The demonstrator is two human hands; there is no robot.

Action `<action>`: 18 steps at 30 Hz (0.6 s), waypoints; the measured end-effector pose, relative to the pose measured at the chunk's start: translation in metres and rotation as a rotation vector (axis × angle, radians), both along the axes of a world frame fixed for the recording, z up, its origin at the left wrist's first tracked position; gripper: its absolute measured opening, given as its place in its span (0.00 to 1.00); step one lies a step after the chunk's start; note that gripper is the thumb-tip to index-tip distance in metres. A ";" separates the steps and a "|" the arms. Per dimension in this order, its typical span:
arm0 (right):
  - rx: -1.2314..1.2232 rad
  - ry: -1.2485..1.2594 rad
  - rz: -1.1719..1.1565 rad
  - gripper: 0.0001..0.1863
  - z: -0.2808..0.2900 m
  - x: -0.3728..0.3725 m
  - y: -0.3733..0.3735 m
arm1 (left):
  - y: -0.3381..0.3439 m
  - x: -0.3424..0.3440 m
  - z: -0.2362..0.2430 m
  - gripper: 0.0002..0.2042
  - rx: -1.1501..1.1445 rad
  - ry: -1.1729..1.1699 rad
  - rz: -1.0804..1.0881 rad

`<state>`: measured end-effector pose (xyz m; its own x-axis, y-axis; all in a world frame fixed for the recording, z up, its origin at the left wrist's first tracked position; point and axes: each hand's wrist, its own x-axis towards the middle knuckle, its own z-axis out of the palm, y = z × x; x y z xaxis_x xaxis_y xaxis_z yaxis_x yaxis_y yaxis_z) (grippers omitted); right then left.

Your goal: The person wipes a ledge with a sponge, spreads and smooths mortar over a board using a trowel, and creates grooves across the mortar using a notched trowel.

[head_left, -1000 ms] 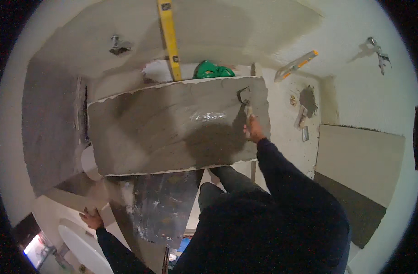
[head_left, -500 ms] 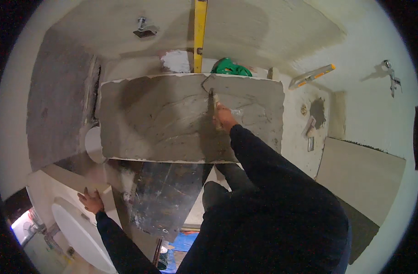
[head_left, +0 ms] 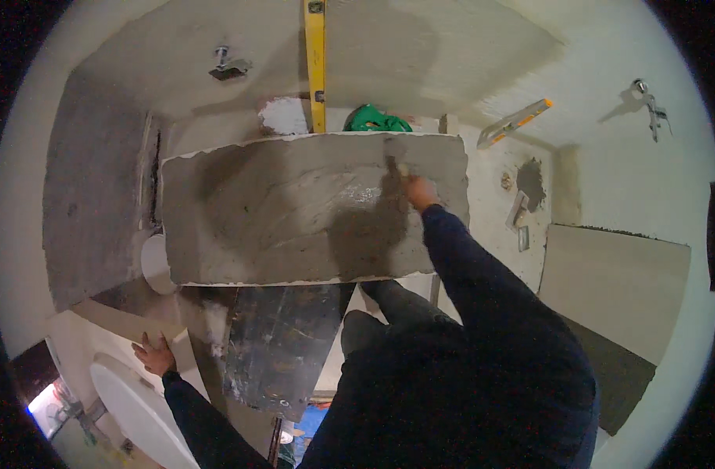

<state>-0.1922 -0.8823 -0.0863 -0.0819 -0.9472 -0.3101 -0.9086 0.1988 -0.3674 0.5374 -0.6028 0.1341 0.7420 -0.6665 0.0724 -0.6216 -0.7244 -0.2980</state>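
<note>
A large rectangular slab (head_left: 279, 227), coated in wet-looking grey and pale along its edges, lies in front of me. My right hand (head_left: 420, 192) is closed round the pale handle of a brush (head_left: 391, 164), whose dark end touches the slab right of its middle. My fingers partly hide the handle. At the lower left my left hand (head_left: 156, 354) lies with fingers spread on a pale ledge (head_left: 123, 320), holding nothing. Beside that hand is a white oval lid or seat (head_left: 135, 399).
A yellow spirit level (head_left: 315, 70) stands upright behind the slab, near a green bag (head_left: 377, 119). Another level (head_left: 518, 123) leans at the right. A trowel (head_left: 523, 234) lies below it. A dark, stained board (head_left: 283, 344) is in front of the slab, and a pale panel (head_left: 615, 281) at right.
My right hand has moved the brush rightward over the slab, leaving a glossy wet patch visible. My left hand stays on the ledge. The whole view has shifted slightly.
</note>
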 end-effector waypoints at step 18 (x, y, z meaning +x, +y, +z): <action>0.415 -1.125 -0.574 0.30 0.014 0.241 0.064 | 0.035 0.013 0.034 0.21 0.018 0.017 -0.374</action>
<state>0.0489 -0.8186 -0.0722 0.0541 -0.6839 -0.7276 0.0984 0.7288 -0.6776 0.5507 -0.5681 0.1683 0.4480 -0.8927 0.0478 -0.8471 -0.4410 -0.2965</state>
